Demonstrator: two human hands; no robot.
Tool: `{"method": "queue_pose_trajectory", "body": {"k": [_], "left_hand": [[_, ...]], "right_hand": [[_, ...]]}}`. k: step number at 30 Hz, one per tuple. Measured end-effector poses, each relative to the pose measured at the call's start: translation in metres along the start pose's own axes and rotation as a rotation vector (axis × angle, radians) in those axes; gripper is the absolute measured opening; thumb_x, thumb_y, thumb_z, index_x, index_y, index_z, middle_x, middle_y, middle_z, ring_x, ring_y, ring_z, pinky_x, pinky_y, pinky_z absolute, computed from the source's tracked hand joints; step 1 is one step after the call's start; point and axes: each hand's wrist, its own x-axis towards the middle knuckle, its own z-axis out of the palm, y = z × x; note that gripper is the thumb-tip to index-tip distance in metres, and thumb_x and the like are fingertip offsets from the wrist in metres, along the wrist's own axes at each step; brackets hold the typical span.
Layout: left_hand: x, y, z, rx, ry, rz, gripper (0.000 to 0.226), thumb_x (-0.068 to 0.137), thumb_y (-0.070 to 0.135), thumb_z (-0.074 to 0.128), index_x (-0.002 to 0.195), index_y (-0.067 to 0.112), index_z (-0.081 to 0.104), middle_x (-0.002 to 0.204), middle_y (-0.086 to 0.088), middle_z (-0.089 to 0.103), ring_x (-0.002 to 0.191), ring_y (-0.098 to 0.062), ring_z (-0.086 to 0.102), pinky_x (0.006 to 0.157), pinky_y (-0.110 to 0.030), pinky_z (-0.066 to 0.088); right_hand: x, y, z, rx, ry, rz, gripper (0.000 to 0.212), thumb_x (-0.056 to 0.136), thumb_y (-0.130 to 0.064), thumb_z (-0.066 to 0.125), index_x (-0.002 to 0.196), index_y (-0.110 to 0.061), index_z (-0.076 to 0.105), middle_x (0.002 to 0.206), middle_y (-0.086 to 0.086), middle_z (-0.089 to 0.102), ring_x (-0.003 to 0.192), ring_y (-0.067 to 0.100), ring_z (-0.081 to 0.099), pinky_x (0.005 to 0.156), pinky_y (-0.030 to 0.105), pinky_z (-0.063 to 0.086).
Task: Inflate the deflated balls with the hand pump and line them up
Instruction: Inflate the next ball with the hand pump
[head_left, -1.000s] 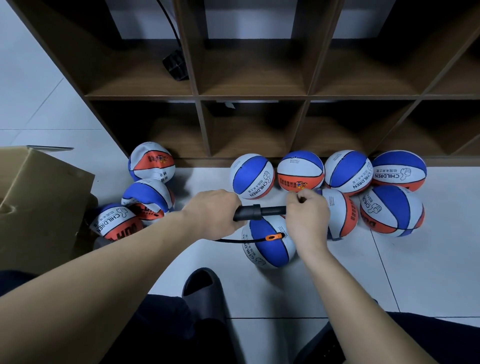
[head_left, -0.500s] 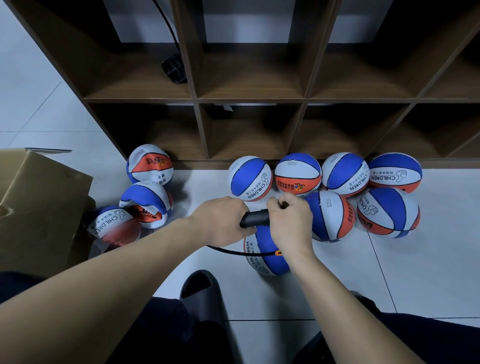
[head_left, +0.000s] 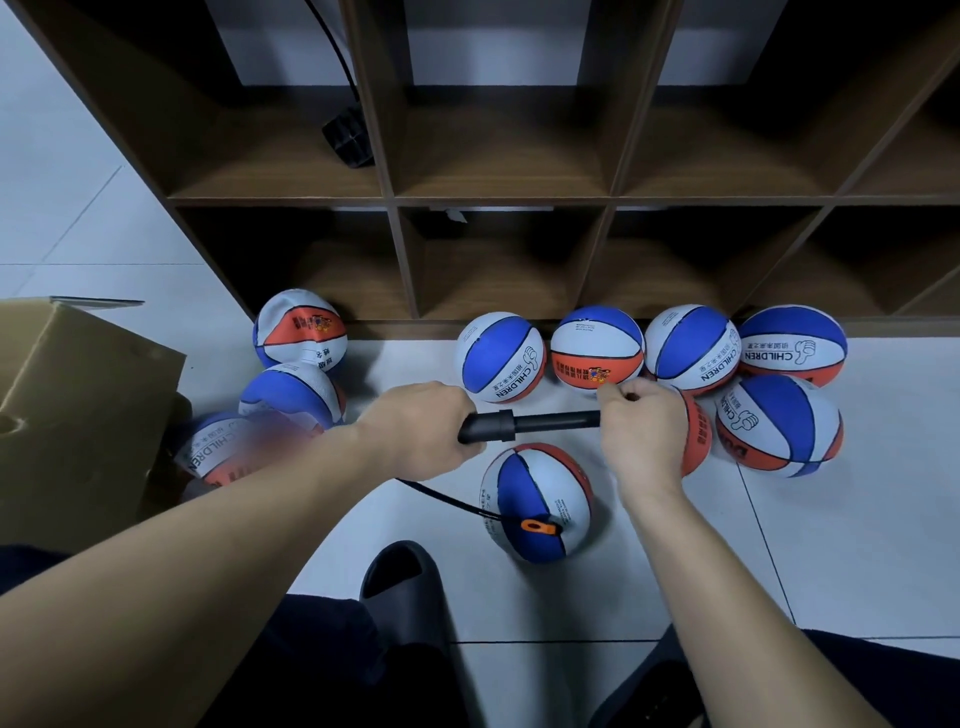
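Head view: pumping a ball on the tiled floor

Head camera is looking down on two bare forearms working a black hand pump (head_left: 524, 423) held level above the floor (head_left: 831, 545). The left hand (head_left: 421, 431) is wrapping fully closed around the pump's thick ribbed barrel end; the right hand (head_left: 641, 434) is closing in a fist on the handle end, hiding it, with the thin smooth rod showing between them. A black hose (head_left: 441, 496) is curving from the barrel down to an orange clip (head_left: 537, 526) sitting on the ball (head_left: 537, 501) just below the pump, a round one with blue, white and orange panels and a pebbled skin.

Four round balls are lying in a row (head_left: 649, 351) against the foot of a brown wooden shelf (head_left: 498, 197) of open square compartments. Two more are lying in front, one (head_left: 779, 426) in full view and one partly hidden behind the right hand. To the left, three dented, saggy balls (head_left: 291, 395) are lying beside a cardboard box (head_left: 78, 405). A dark rubbery slipper (head_left: 402, 584) is pointing toward the pumped ball.
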Motion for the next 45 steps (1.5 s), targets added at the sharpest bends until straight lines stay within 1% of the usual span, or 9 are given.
{"method": "queue_pose_trajectory", "body": {"k": [8, 12, 16, 22, 26, 29, 32, 37, 45], "left_hand": [[0.0, 0.009, 0.001, 0.016, 0.02, 0.024, 0.031, 0.099, 0.05, 0.058, 0.081, 0.026, 0.061, 0.072, 0.006, 0.06, 0.066, -0.016, 0.057, 0.055, -0.031, 0.036], [0.0, 0.014, 0.004, -0.012, 0.018, 0.034, 0.035, 0.098, 0.053, 0.056, 0.08, 0.024, 0.062, 0.07, 0.004, 0.06, 0.067, -0.021, 0.06, 0.057, -0.032, 0.042], [0.0, 0.016, 0.007, -0.016, 0.012, 0.049, 0.039, 0.097, 0.057, 0.054, 0.08, 0.024, 0.063, 0.069, 0.004, 0.061, 0.067, -0.023, 0.062, 0.059, -0.034, 0.049], [0.002, 0.014, 0.003, -0.064, 0.013, 0.045, 0.033, 0.097, 0.054, 0.061, 0.077, 0.028, 0.06, 0.069, 0.006, 0.061, 0.069, -0.019, 0.061, 0.058, -0.031, 0.043], [0.001, -0.002, -0.004, -0.015, 0.03, 0.001, 0.029, 0.098, 0.054, 0.061, 0.085, 0.029, 0.063, 0.074, 0.007, 0.062, 0.071, -0.016, 0.058, 0.057, -0.03, 0.039], [0.0, -0.011, -0.007, 0.003, 0.023, -0.025, 0.027, 0.099, 0.052, 0.06, 0.084, 0.029, 0.063, 0.076, 0.007, 0.063, 0.072, -0.018, 0.06, 0.057, -0.031, 0.038], [0.0, -0.006, -0.003, 0.05, 0.038, -0.01, 0.03, 0.1, 0.052, 0.058, 0.085, 0.028, 0.064, 0.075, 0.006, 0.062, 0.073, -0.021, 0.061, 0.057, -0.032, 0.037], [-0.001, -0.001, 0.003, 0.065, 0.051, 0.006, 0.035, 0.101, 0.056, 0.055, 0.081, 0.027, 0.061, 0.071, 0.006, 0.06, 0.068, -0.018, 0.059, 0.057, -0.032, 0.039], [-0.004, 0.014, 0.003, 0.064, 0.039, 0.039, 0.036, 0.101, 0.054, 0.055, 0.079, 0.025, 0.059, 0.069, 0.005, 0.058, 0.065, -0.019, 0.057, 0.057, -0.032, 0.039]], "right_hand": [[-0.035, -0.015, 0.026, -0.005, -0.048, -0.053, 0.04, 0.099, -0.017, 0.059, 0.063, -0.014, 0.041, 0.057, -0.001, 0.04, 0.055, 0.016, 0.032, 0.052, 0.037, 0.032], [-0.049, -0.02, 0.035, -0.02, -0.088, -0.111, 0.037, 0.103, -0.024, 0.057, 0.069, -0.011, 0.047, 0.062, 0.003, 0.051, 0.06, 0.021, 0.044, 0.056, 0.044, 0.042], [-0.054, -0.021, 0.035, -0.029, -0.106, -0.123, 0.041, 0.105, -0.022, 0.058, 0.067, -0.013, 0.044, 0.06, -0.001, 0.046, 0.057, 0.015, 0.039, 0.054, 0.037, 0.037], [-0.037, -0.021, 0.028, -0.006, -0.143, -0.11, 0.04, 0.101, -0.024, 0.062, 0.066, -0.01, 0.045, 0.058, 0.002, 0.043, 0.059, 0.018, 0.037, 0.055, 0.041, 0.039], [-0.002, -0.01, -0.003, 0.019, -0.073, -0.04, 0.046, 0.098, -0.022, 0.065, 0.061, -0.014, 0.038, 0.057, 0.001, 0.031, 0.058, 0.018, 0.027, 0.056, 0.036, 0.028], [0.007, -0.002, -0.017, 0.064, -0.018, -0.062, 0.046, 0.101, -0.02, 0.066, 0.067, 0.0, 0.043, 0.06, 0.011, 0.037, 0.057, 0.016, 0.029, 0.053, 0.034, 0.029], [-0.001, 0.003, -0.006, 0.059, 0.06, -0.057, 0.042, 0.101, -0.02, 0.064, 0.067, -0.001, 0.046, 0.062, 0.019, 0.046, 0.058, 0.019, 0.035, 0.056, 0.039, 0.035], [-0.021, -0.002, 0.012, 0.03, 0.028, -0.037, 0.04, 0.096, -0.014, 0.057, 0.061, -0.013, 0.038, 0.055, 0.0, 0.036, 0.055, 0.014, 0.03, 0.053, 0.035, 0.032], [-0.051, -0.016, 0.032, -0.014, -0.064, -0.077, 0.04, 0.104, -0.022, 0.058, 0.067, -0.015, 0.043, 0.059, -0.001, 0.046, 0.056, 0.015, 0.04, 0.052, 0.036, 0.037]]}}
